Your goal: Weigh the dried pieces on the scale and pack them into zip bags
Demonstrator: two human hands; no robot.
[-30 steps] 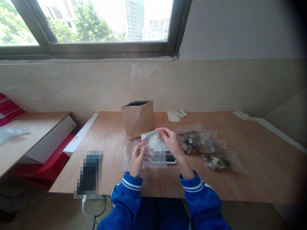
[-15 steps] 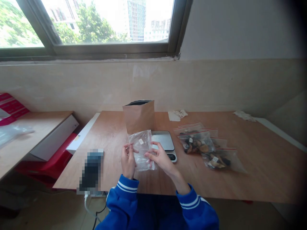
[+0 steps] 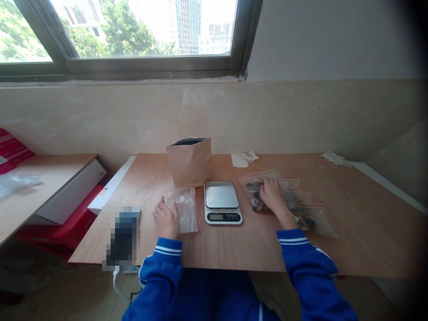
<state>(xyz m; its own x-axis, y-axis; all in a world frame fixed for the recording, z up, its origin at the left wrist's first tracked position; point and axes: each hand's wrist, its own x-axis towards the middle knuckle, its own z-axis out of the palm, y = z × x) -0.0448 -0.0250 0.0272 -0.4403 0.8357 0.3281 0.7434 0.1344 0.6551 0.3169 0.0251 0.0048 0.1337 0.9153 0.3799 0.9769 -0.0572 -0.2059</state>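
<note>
Two hands, left grip (image 3: 165,218) released beside clear bag (image 3: 187,214), right grip (image 3: 273,195) grasping filled bags (image 3: 256,196)

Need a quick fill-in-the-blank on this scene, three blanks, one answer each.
1. The right hand rests on the pile of filled zip bags, on the ____ side of the digital scale in this view.
2. The brown paper bag stands ____, its open top up.
3. The left hand lies next to a clear zip bag bearing a small white ____.

Answers: right; upright; label
</note>
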